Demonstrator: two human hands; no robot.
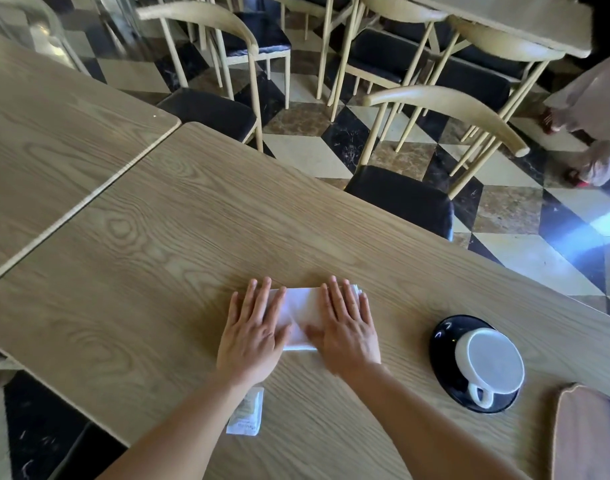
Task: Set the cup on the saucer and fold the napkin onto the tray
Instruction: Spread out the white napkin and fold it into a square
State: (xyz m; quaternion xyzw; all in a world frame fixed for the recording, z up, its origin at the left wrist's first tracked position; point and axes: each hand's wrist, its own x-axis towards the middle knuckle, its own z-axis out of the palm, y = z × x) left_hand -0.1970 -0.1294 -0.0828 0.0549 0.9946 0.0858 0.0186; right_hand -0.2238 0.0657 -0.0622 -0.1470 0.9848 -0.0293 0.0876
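Napkin (303, 315), white and folded into a rectangle, lies on the wooden table (192, 220) under both of your hands. Your left hand (251, 337) is spread flat with straight fingers and presses on the napkin's left end, its outer fingers reaching onto the bare wood. Your right hand (348, 330) is just as flat, palm down over the right end, with its thumb stretched inward across the cloth toward your left hand. Neither hand curls round anything, and a strip of white shows between them.

Well to the right of your right hand, the white cup (490, 363) sits on the dark saucer (442, 334) with its handle turned back toward you. Further right again, and nearer to you, the rounded corner of the wooden tray (590, 434) shows at the frame edge, apart from the saucer. The napkin is not on it.

Just behind your left wrist, a small white paper sachet (246, 415) lies on the table, partly covered by your forearm. Beyond your fingertips, across the table, stands a chair (400, 199) with a dark seat.
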